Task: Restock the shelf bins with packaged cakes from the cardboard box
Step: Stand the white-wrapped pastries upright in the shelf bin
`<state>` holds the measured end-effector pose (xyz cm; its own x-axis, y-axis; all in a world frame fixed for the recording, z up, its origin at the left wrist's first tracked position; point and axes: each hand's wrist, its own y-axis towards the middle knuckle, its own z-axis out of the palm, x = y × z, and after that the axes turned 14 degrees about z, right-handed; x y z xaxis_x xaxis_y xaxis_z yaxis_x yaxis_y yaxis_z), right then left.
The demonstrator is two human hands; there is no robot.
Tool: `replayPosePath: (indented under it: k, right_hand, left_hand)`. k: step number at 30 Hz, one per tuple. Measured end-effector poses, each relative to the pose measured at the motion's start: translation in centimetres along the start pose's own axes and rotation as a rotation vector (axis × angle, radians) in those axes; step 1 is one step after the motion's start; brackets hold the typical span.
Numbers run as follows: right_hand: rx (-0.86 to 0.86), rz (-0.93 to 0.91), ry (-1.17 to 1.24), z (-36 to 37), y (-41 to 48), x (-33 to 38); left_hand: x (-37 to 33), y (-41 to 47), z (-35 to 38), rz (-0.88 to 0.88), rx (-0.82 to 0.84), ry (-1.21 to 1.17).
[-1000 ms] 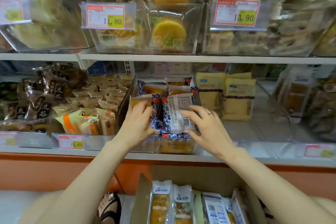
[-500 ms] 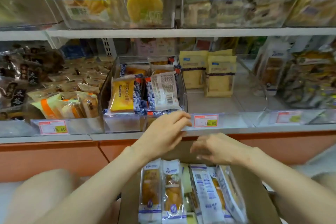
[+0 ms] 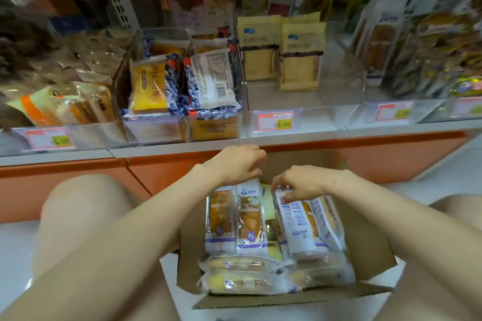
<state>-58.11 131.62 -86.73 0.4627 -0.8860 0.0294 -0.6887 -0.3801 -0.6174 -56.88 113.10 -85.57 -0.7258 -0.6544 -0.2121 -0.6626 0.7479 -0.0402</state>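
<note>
An open cardboard box [image 3: 370, 250] stands on the floor between my knees, holding several packaged cakes [image 3: 221, 216] in white and blue wrappers, some upright and some lying flat. My left hand [image 3: 240, 164] hovers over the far end of the box, above the upright packs, with loosely curled fingers and nothing in it. The fingertips of my right hand [image 3: 300, 185] touch the top edge of a pack [image 3: 297, 219] on the right side. On the shelf above, a clear bin [image 3: 156, 130] holds blueberry-print cake packs [image 3: 208, 81].
A neighbouring clear bin holds two yellow pouches [image 3: 300, 60] at its back, with a price tag [image 3: 275, 121] in front. Orange-striped packs [image 3: 65, 109] fill the left bin. An orange base panel [image 3: 65, 177] runs below the shelf edge [image 3: 339, 135]. My knees [image 3: 78, 203] flank the box.
Both hands left the blueberry packs in the shelf bin and came down to the cardboard box. My view has tilted down towards the box.
</note>
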Motion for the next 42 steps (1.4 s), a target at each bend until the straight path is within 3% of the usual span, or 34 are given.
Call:
replayPosePath:
  k: [6, 17, 20, 24, 33, 42]
  right_hand:
    - [0.126, 0.157, -0.046, 4.0, -0.5, -5.6]
    - [0.071, 0.297, 0.208, 7.5, -2.3, -11.6]
    - [0.067, 0.304, 0.224, 8.5, -2.2, -12.0]
    - [0.070, 0.290, 0.209, 10.0, -1.4, -11.4]
    - [0.337, 0.136, 0.334, 16.0, 1.3, -4.7]
    - [0.259, 0.090, 0.354, 17.6, 2.3, -2.2]
  left_hand:
    - [-2.2, 2.2, 4.2, -0.009, 0.188, -0.086]
    - [-4.2, 5.3, 9.7, -0.027, 0.421, -0.166]
    - [-4.0, 5.0, 10.6, -0.059, 0.500, -0.173]
    - [-3.7, 4.7, 11.6, -0.101, 0.488, -0.200]
    - [-4.6, -0.3, 18.1, -0.109, 0.636, -0.442]
    - [-4.0, -1.8, 18.7, -0.140, 0.431, -0.304]
